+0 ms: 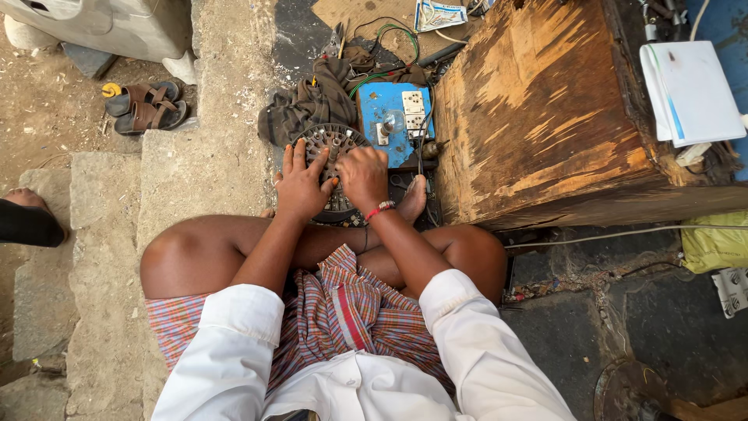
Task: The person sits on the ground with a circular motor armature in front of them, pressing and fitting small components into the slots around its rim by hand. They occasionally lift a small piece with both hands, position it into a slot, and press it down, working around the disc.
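Note:
A round dark metal motor part (333,144), ribbed and with holes around its face, lies on the ground in front of my crossed legs. My left hand (302,183) rests flat on its left side with fingers spread. My right hand (363,175) sits closed over its right half, a red band on the wrist; what the fingers pinch is hidden. My bare foot (411,201) lies just right of the part.
A blue board with white switches (394,117) lies behind the part, beside crumpled dark cloth (308,105) and green wire. A worn wooden box (538,109) stands to the right, white papers (689,90) beyond it. Sandals (144,107) sit at left on stone steps.

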